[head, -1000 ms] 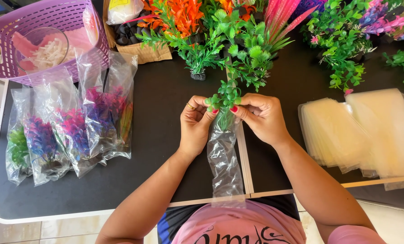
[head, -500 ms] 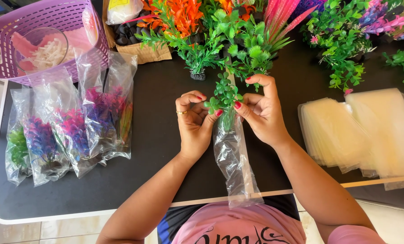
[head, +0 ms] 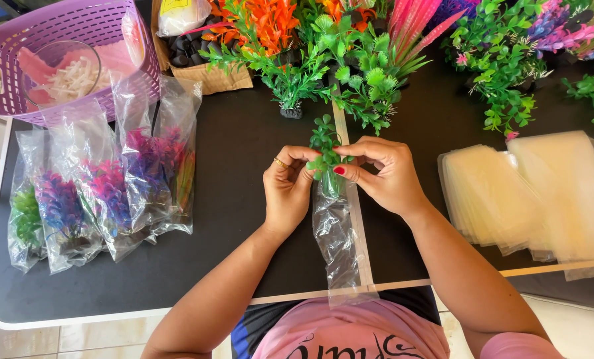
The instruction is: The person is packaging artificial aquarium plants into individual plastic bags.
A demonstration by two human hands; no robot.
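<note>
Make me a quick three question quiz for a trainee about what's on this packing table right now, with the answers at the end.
1. True or false: both hands are at the mouth of the clear plastic bag.
2. Which item sticks out of that bag? A) a small green plastic plant B) a white shell C) a purple basket
3. On which side of the person do the bagged plants lie, and on which the stack of empty bags?

Key
1. True.
2. A.
3. Bagged plants on the left, below the purple basket; empty bags on the right.
</note>
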